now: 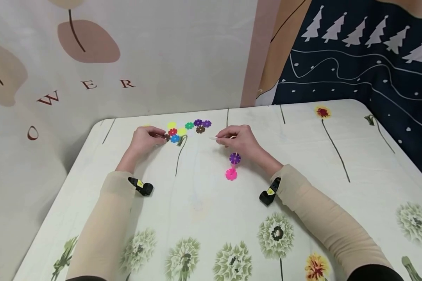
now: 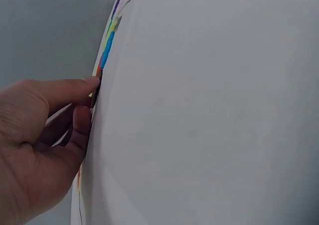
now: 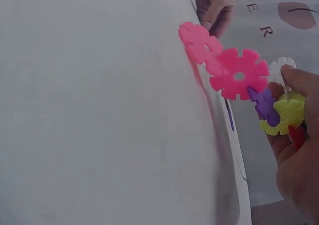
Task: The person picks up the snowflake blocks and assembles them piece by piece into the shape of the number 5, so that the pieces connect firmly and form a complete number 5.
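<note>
My right hand (image 1: 240, 140) holds a chain of slotted plastic flower discs above the table. In the right wrist view its thumb and fingers grip the end with a white disc (image 3: 282, 70), a yellow disc (image 3: 291, 113) and a bit of red. A purple disc (image 3: 265, 105) and pink discs (image 3: 239, 74) extend away from the hand. My left hand (image 1: 145, 140) is at the left end of the loose discs, thumb and finger pinching a dark brown disc (image 1: 167, 137). In the left wrist view that brown disc (image 2: 97, 88) shows edge-on at the fingertips.
Beside the left hand lie a blue disc (image 1: 175, 138), a red disc (image 1: 172, 132) and yellow discs (image 1: 171, 125). Farther right are a green disc (image 1: 189, 125), purple discs (image 1: 206, 123) and another brown disc (image 1: 200, 129). A flower-printed cloth (image 1: 197, 218) covers the table; a curtain (image 1: 183, 50) hangs behind.
</note>
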Available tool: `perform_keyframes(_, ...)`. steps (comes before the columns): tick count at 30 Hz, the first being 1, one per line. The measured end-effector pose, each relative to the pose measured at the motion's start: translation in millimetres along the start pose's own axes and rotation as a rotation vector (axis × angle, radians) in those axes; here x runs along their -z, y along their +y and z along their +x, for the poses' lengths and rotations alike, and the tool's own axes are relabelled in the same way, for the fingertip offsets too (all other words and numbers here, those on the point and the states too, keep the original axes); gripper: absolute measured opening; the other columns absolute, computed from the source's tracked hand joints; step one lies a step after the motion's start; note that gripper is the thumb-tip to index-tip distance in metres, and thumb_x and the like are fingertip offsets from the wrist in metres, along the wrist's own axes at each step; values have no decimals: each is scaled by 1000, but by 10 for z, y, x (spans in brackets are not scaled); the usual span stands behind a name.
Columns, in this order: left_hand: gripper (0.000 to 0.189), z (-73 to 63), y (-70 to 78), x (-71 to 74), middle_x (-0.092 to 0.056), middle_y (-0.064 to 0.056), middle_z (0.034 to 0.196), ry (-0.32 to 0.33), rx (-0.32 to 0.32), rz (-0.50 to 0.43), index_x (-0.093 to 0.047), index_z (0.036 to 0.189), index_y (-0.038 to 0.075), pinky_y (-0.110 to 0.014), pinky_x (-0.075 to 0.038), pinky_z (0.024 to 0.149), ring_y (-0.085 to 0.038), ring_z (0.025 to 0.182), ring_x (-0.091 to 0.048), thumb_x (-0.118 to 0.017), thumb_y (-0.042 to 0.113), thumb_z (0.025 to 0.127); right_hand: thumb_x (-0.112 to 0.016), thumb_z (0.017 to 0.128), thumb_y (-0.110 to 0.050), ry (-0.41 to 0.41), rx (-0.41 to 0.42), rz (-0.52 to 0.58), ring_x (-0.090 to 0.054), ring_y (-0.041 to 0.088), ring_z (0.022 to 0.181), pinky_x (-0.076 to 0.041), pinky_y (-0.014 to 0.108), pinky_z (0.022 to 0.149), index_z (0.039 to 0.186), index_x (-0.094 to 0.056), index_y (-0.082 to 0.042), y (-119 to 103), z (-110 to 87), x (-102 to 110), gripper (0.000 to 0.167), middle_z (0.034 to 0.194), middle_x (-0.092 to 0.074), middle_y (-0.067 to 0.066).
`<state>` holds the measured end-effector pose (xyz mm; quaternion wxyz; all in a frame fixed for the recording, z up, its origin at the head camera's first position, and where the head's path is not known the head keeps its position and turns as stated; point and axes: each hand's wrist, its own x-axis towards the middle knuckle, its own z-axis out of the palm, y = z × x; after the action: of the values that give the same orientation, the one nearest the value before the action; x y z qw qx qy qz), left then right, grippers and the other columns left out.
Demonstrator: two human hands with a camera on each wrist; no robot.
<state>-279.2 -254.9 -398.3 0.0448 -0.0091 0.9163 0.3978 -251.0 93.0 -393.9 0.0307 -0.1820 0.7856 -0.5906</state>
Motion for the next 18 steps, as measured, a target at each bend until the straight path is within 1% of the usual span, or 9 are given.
perform_keyframes(4,35,-7,-1,19,-67,-21,121,-35,4,-3,-68,127,-2,-31,-50,84,-30,107,-61,-75,8,94,-81,88,-3,25,-1,10,-69,32,79,-60,36,68,101,-80,-1,-17,7,17,13,96,-74,10)
perform_keyframes(7,36,-16,2,36,-66,-20,122,-64,4,-3,-67,128,-3,-34,-49,89,-30,108,-61,-75,9,94,-80,88,-3,23,-4,10,-70,35,80,-60,36,68,102,-80,0,-19,9,27,13,97,-74,11)
perform_keyframes(10,36,-29,3,52,-65,-20,120,-82,2,-1,-67,126,-3,-36,-48,89,-30,106,-60,-76,10,93,-80,89,-3,19,-9,6,-70,35,81,-60,35,68,102,-79,0,-11,10,29,13,98,-74,11)
perform_keyframes(13,35,-42,5,59,-64,-19,117,-92,-6,7,-66,124,-3,-36,-47,88,-29,104,-58,-76,11,93,-80,89,-4,20,-16,5,-70,32,79,-60,35,67,101,-79,0,4,8,30,13,96,-74,11)
perform_keyframes(15,34,-48,7,56,-65,-18,116,-94,-12,10,-66,123,-3,-35,-48,87,-29,104,-58,-76,10,94,-80,89,-4,19,-22,6,-70,31,78,-61,35,67,101,-79,0,14,7,29,12,95,-74,11)
perform_keyframes(17,31,-56,11,52,-66,-18,115,-93,-21,11,-66,122,-3,-30,-49,85,-28,103,-59,-74,9,95,-80,89,-4,18,-28,6,-70,29,77,-61,35,67,101,-79,0,23,4,29,12,95,-74,11)
perform_keyframes(18,30,-62,17,48,-66,-19,115,-97,-23,-6,-66,122,-3,-27,-51,84,-27,103,-61,-73,8,95,-80,89,-4,17,-30,7,-69,28,77,-61,35,68,101,-79,0,26,3,29,12,95,-74,11)
